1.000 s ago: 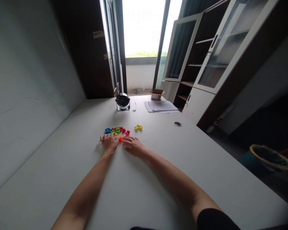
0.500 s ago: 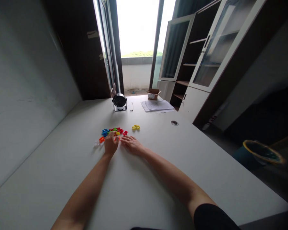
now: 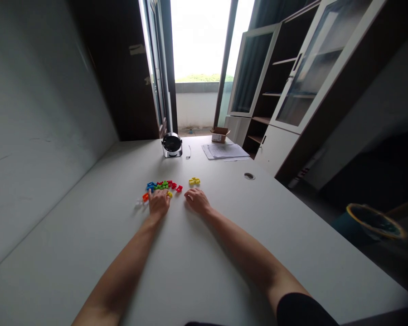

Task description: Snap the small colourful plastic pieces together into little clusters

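Several small coloured plastic connector pieces lie in a loose pile on the white table. My left hand is palm down over the near side of the pile, its fingers spread and bent. Around it are blue pieces, green pieces, red pieces, an orange piece and whitish pieces. A yellow piece shows beside its right edge. What lies under the palm is hidden. My right hand rests right of the pile, fingers loosely bent, just below a separate yellow piece.
A round black device on a silver stand is at the table's far end, with a thin cord beside it. Papers, an open cardboard box and a cable hole lie to the right. A bin stands beyond the right edge.
My right hand has moved right, away from the pile, and its fingers have bent. My left hand has turned flatter over the pieces, and the orange piece between the hands is out of sight.
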Motion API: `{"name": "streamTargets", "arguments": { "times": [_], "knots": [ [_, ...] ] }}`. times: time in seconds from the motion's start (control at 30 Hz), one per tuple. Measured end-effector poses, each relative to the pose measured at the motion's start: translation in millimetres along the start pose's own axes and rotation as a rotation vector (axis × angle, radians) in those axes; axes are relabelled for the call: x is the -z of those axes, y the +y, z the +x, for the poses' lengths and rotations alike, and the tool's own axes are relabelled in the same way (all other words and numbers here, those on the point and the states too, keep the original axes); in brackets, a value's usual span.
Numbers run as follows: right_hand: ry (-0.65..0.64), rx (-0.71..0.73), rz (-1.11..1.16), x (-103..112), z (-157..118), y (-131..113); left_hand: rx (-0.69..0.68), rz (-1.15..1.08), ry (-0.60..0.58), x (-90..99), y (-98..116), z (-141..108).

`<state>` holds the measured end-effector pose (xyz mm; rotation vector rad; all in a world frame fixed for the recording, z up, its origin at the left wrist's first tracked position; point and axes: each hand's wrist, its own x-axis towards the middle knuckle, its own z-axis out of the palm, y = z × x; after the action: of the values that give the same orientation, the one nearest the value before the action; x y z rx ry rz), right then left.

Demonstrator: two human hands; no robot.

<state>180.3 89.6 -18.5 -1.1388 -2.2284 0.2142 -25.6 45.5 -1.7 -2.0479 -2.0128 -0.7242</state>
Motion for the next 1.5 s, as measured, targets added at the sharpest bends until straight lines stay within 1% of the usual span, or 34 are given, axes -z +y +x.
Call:
{"name": "streamTargets", "arguments": {
  "times": [0.07,0.17,0.33,0.5,0.67,0.83,1.03,1.17,1.33,1.5],
  "knots": [
    [-0.012,0.017,0.016,0.3,-0.4,-0.8,0.013,0.002,0.010,0.8,-2.8,0.4],
    [-0.011,0.024,0.047,1.9,-0.7,-1.3,0.009,-0.053,0.028,1.6,-4.2,1.7],
    [0.056,0.066,0.135,7.4,-1.4,-6.9,-0.055,-0.227,0.055,2.5,6.8,3.2],
    [0.053,0.120,0.140,9.6,-2.3,-12.3,-0.027,-0.430,-0.001,-0.1,20.2,1.6],
    [0.037,0.140,0.121,7.2,-2.2,-10.2,-0.034,-0.573,-0.056,-6.2,21.4,0.0],
    [0.044,0.153,0.157,6.1,-1.2,-8.2,-0.034,-0.589,-0.037,-10.1,17.9,0.0],
    [0.041,0.164,0.243,6.9,-0.9,-11.3,-0.058,-0.512,-0.020,-10.2,14.4,0.3],
    [0.059,0.107,0.302,7.0,-1.3,-11.7,-0.057,-0.537,-0.014,-8.2,16.6,-0.5],
    [0.062,0.010,0.426,3.0,-0.8,-6.9,-0.115,-0.578,-0.019,-9.2,18.4,-1.7],
    [0.028,-0.057,0.567,0.1,0.4,-5.2,-0.168,-0.520,0.009,-11.4,16.3,-2.5]
  ]
}}
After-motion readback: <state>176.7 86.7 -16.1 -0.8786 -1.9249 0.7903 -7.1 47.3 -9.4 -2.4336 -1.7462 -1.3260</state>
